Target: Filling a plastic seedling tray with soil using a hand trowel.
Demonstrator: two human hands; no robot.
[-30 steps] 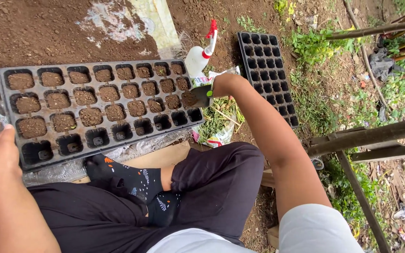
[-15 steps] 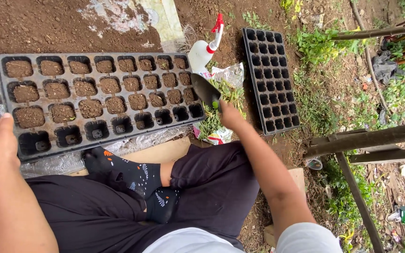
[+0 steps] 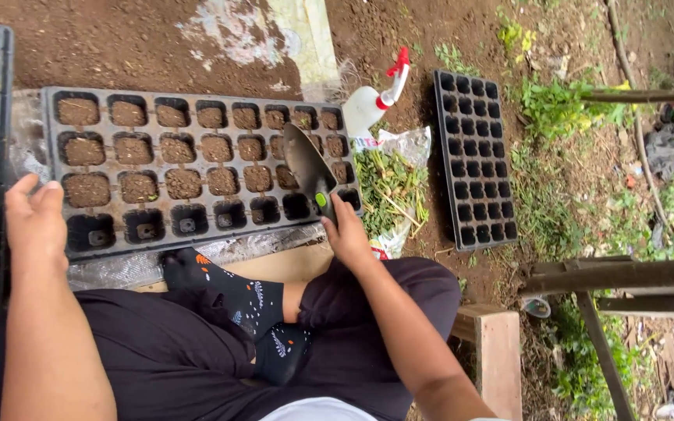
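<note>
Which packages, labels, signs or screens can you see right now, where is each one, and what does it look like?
Spray bottle: lies on the soil past the right end of the seed tray; white body, red trigger.
Plastic bag: lies between the seed tray and the empty tray; clear and crumpled, green cuttings inside, a small red-and-white printed patch at its near end.
No signs or screens in view.

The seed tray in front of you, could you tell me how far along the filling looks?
Most of the seed tray looks done: its three far rows hold soil. In hand, the right hand holds a trowel over the tray's right end, while the left hand rests at the tray's near left edge. Left: the near row of cells looks empty, and a second black tray to the right is unfilled.
</note>
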